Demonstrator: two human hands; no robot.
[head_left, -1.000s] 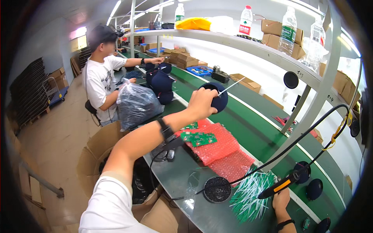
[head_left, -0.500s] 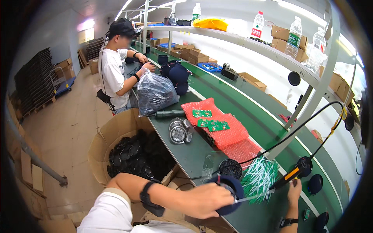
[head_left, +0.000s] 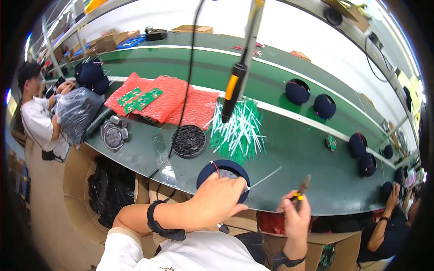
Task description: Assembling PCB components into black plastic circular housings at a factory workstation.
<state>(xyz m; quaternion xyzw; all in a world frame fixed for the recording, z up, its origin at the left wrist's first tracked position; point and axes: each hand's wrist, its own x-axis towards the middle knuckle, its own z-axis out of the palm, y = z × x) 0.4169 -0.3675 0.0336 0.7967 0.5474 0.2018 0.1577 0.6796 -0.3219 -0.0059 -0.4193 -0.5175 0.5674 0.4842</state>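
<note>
My left hand (head_left: 217, 198) grips a round navy shell (head_left: 224, 168) at the front edge of the green bench (head_left: 289, 153). Red and pale wires show inside the shell. A thin white cable tie (head_left: 266, 176) sticks out of it to the right. My right hand (head_left: 296, 217) is just right of it and holds small cutters with yellow grips (head_left: 302, 187), tip upward near the tie's end. A black and orange hand tool (head_left: 234, 88) hangs free on its cable above the bench.
A heap of white cable ties (head_left: 239, 128) and a round black dish of small parts (head_left: 189, 141) lie behind the shell. Red bubble wrap with green circuit boards (head_left: 153, 97) sits left. More navy shells (head_left: 297, 91) rest on the conveyor. A cardboard box (head_left: 86, 189) stands below. People work at left (head_left: 38, 115) and right (head_left: 389, 217).
My left hand brought the navy shell from high over the bench down to its front edge. My right hand let go of the hanging tool and now holds the cutters.
</note>
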